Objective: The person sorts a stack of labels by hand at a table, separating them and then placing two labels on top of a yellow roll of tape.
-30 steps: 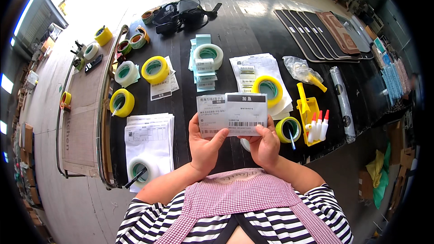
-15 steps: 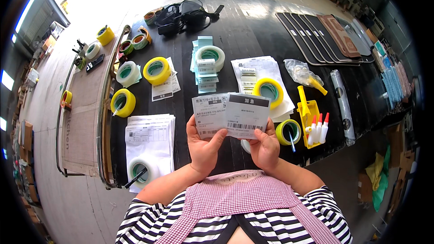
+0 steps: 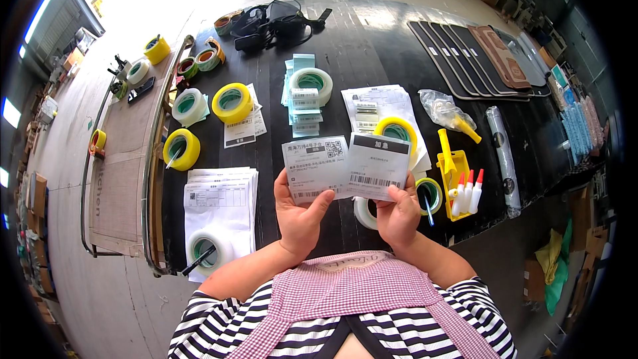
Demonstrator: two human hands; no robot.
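Head view: left hand (image 3: pixel 300 216) pinches a white label (image 3: pixel 312 167), right hand (image 3: pixel 397 216) pinches a dark-banded label (image 3: pixel 376 166); both overlap above the desk (image 3: pixel 372 46), near the yellow tape roll (image 3: pixel 397 129).

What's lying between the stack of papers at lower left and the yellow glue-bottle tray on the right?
In the head view, both hands span that stretch: the left hand and right hand each hold a printed label, with a clear tape roll underneath.
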